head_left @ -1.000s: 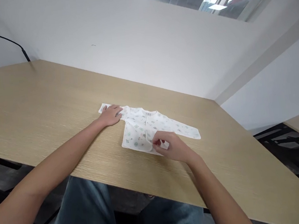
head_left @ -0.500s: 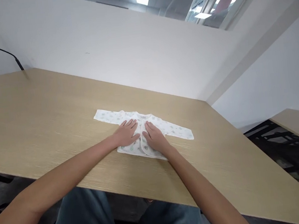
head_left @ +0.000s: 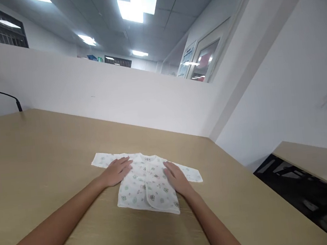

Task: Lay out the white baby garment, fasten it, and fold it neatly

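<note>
A small white baby shirt [head_left: 147,186] with a print of little pictures lies spread flat, both long sleeves stretched out sideways and the neckline away from me. My left hand [head_left: 116,172] rests flat on its left side by the armpit, fingers extended and pointing inward. On the opposite side, my right hand [head_left: 178,178] lies over the right edge near the sleeve joint, fingers stretched out. Neither hand grips the cloth. Part of each side edge is hidden under the hands.
The shirt lies on a wooden tabletop [head_left: 65,136]. Behind it rises a white partition [head_left: 114,98], with a second one to the right. A black cable [head_left: 1,92] comes down at the back left. A lower wooden surface [head_left: 316,161] stands beyond the table's right edge.
My hands have slid apart from the shirt's middle toward its two sides, uncovering the printed front. The view has tilted upward, showing more of the ceiling.
</note>
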{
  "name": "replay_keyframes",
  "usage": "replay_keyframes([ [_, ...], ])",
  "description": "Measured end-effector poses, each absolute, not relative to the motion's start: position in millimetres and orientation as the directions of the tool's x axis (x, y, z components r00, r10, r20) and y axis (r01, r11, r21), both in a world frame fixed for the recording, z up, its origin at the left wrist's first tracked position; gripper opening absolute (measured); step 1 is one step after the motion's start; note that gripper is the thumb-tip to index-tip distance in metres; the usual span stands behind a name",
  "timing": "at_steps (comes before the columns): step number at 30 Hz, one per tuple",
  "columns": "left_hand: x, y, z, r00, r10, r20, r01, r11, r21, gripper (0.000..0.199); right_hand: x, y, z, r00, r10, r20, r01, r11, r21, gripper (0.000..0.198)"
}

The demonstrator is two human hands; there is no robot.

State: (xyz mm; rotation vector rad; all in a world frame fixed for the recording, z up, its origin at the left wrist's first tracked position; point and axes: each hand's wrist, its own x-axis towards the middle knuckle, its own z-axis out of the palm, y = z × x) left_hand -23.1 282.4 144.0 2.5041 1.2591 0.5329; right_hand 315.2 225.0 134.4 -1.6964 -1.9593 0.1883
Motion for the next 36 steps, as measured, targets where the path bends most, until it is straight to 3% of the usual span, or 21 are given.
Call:
replay_keyframes([
  [5,-69.2,316.7,141.5,0.428,0.898,0.103,0.852,-0.438,0.286,0.064,375.5,230.7,131.5,0.137,0.988,0.070,0.972,-0.121,-0.201,0.060],
  [10,-91.1,332.1,132.3,0.424,0.901,0.094,0.873,-0.434,0.224,0.065,399.2,236.9,126.9,0.186,0.980,0.064,0.979,-0.180,-0.096,0.063],
  [14,-92.7,334.3,133.4,0.424,0.889,0.174,0.847,-0.458,0.271,0.063,404.1,239.8,123.9,0.169,0.980,0.104,0.976,-0.151,-0.156,0.064],
  [17,-89.8,329.4,142.6,0.399,0.855,0.332,0.809,-0.498,0.312,0.057,407.2,238.2,123.4,0.151,0.959,0.239,0.956,-0.080,-0.283,0.062],
  [21,-64.9,306.3,156.9,0.396,0.767,0.505,0.737,-0.594,0.324,0.047,397.6,233.0,130.4,0.071,0.864,0.498,0.894,0.166,-0.417,0.052],
  [25,-10.3,272.3,151.3,0.505,0.715,0.483,0.678,-0.675,0.291,0.052,350.6,227.2,140.9,-0.025,0.801,0.598,0.832,0.348,-0.432,0.043],
  [29,34.5,250.4,131.0,0.608,0.698,0.378,0.671,-0.706,0.224,0.059,288.4,224.4,138.6,-0.111,0.873,0.474,0.847,0.333,-0.414,0.049],
  [33,36.1,250.6,125.1,0.692,0.678,0.247,0.657,-0.734,0.175,0.064,260.4,220.2,130.5,-0.283,0.930,0.235,0.892,0.345,-0.292,0.062],
  [36,22.9,257.5,130.7,0.716,0.670,0.197,0.649,-0.743,0.166,0.073,261.5,215.9,131.3,-0.306,0.942,0.140,0.919,0.331,-0.216,0.067],
])
